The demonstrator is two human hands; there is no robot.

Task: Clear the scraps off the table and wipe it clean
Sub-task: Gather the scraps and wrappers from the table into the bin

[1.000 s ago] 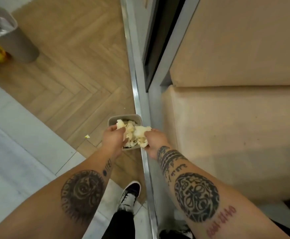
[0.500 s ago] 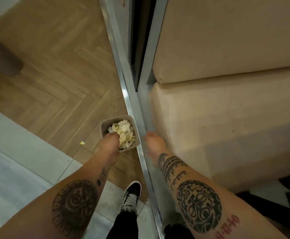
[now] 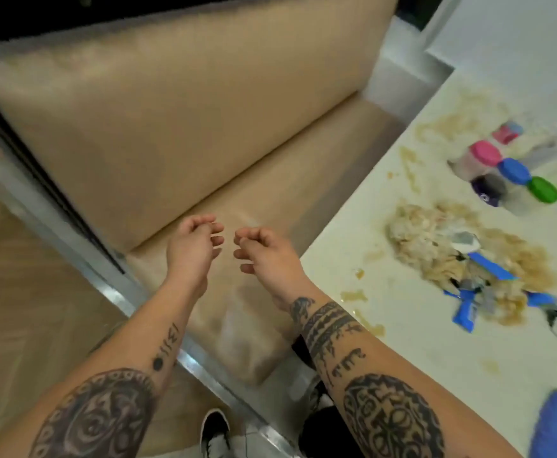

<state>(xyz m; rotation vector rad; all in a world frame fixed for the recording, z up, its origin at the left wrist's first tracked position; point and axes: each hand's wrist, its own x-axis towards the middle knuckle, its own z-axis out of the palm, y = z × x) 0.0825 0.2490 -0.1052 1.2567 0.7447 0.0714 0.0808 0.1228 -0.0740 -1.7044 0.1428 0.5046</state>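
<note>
**Kid:** Is the tabletop (image 3: 412, 352) clean yet?

**Helper:** No. A big pile of scraps (image 3: 462, 256) sits on it, with brown smears around. Some jars with bright lids (image 3: 512, 171) stand behind the pile.

**Kid:** What are the hands doing?

**Helper:** The left hand (image 3: 193, 247) and right hand (image 3: 264, 249) hold nothing. Their fingers are loosely curled, over the tan bench seat (image 3: 270, 186), beside the tabletop.

**Kid:** So what's left?

**Helper:** I think most of it: more scooping, then wiping.

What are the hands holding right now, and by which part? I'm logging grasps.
Nothing. The left hand and the right hand hang loosely curled and empty above the beige bench seat.
</note>
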